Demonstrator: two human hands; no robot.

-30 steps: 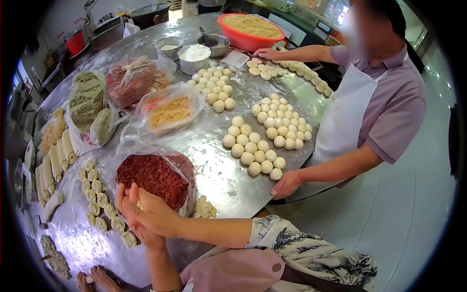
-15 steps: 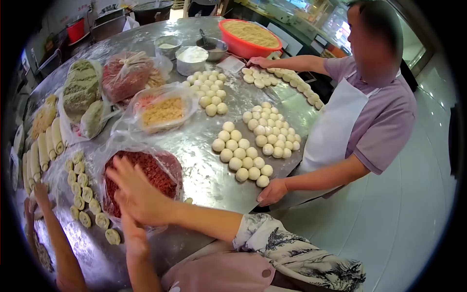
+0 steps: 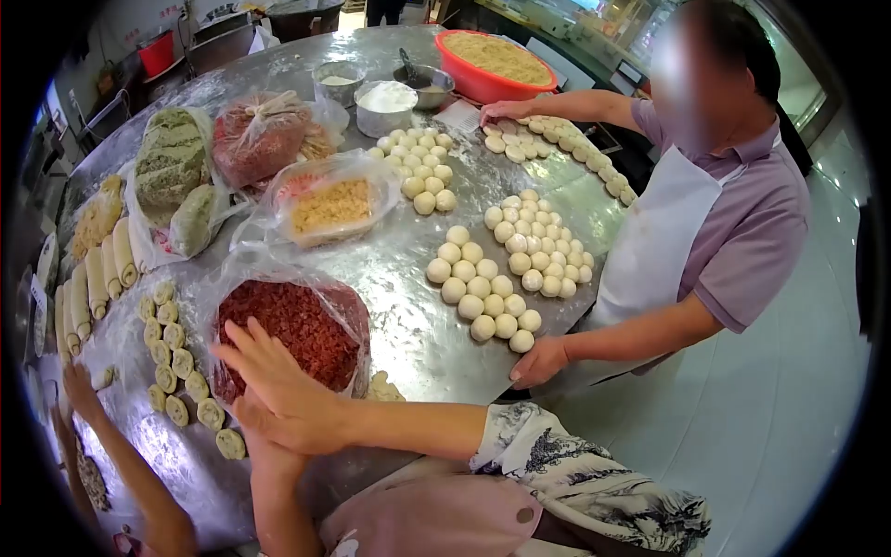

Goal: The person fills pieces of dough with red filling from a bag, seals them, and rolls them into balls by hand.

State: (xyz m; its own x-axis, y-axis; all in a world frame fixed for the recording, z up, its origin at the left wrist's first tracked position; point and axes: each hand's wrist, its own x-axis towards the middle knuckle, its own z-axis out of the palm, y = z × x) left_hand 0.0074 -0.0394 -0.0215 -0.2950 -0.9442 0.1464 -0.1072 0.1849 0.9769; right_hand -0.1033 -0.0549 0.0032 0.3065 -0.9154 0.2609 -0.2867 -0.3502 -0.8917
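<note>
My right hand (image 3: 292,395) lies across my left hand (image 3: 269,447), its fingers stretched out and apart. The left palm is under it and its fingers are mostly hidden; I cannot tell whether anything is between the palms. Both hands are over the near edge of a plastic bag of dark red filling (image 3: 297,325). Flat coiled dough pieces (image 3: 167,357) lie in rows to their left. A small pile of pale dough bits (image 3: 382,386) is just right of the bag, partly behind my right forearm.
Across the metal table (image 3: 399,297), a co-worker (image 3: 687,213) stands near round dough balls (image 3: 483,288). Another person's arms (image 3: 130,464) reach in at lower left near dough rolls (image 3: 96,283). A red basin (image 3: 497,67), metal bowls (image 3: 385,110) and bagged fillings (image 3: 170,176) stand farther back.
My right hand has gone from curled fingers to spread fingers over my left hand. The other person's arms at lower left have reached farther up toward the dough rolls.
</note>
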